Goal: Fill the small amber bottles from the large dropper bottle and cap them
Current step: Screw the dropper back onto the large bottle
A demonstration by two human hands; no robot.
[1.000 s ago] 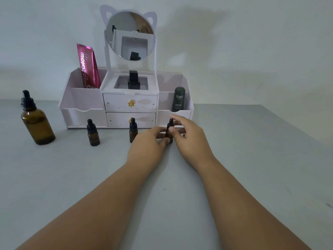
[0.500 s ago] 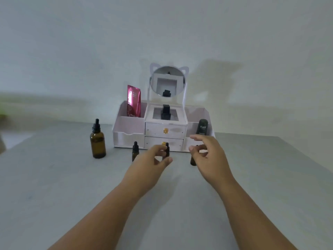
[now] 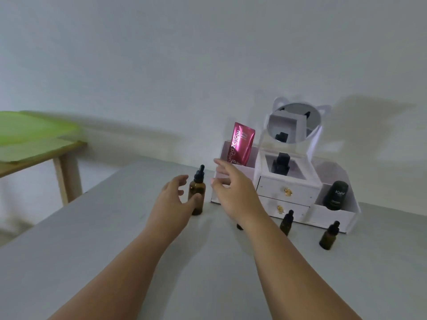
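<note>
Two hands are out over the grey table (image 3: pixel 97 262), and your view has swung left since a moment ago: the white organiser (image 3: pixel 286 192) with its cat-ear mirror (image 3: pixel 298 125), centred before, now sits far right, and a wooden side table (image 3: pixel 41 158) with a green top has come into the far left.

Organiser contents, as visible: a pink tube (image 3: pixel 240 142) standing in the left bin, a dark bottle labelled Kahf (image 3: pixel 336 195) in the right bin, a black item in the centre well.

Your left hand (image 3: pixel 172 199) and right hand (image 3: pixel 233 192) have left the small bottle they were working a second ago. They are now apart, fingers spread, one on each side of the large dropper bottle (image 3: pixel 197 190). That bottle stands upright, black dropper cap on, left of the organiser. The left thumb looks to be touching its lower body; the other left fingers curl just beside it. The right hand is near the cap side but not touching. Neither hand has closed on anything.

Small amber bottles: two clearly seen, capped and upright, one near the lower drawer (image 3: pixel 286 224) and one nearer and further right (image 3: pixel 329 236). A third is mostly hidden behind your right forearm; only a dark edge (image 3: pixel 239 227) shows.

Reading: you have shifted from the small bottles to the source bottle. Likely next is gripping its body with the left and unscrewing the dropper with the right. Fill levels cannot be told.
</note>
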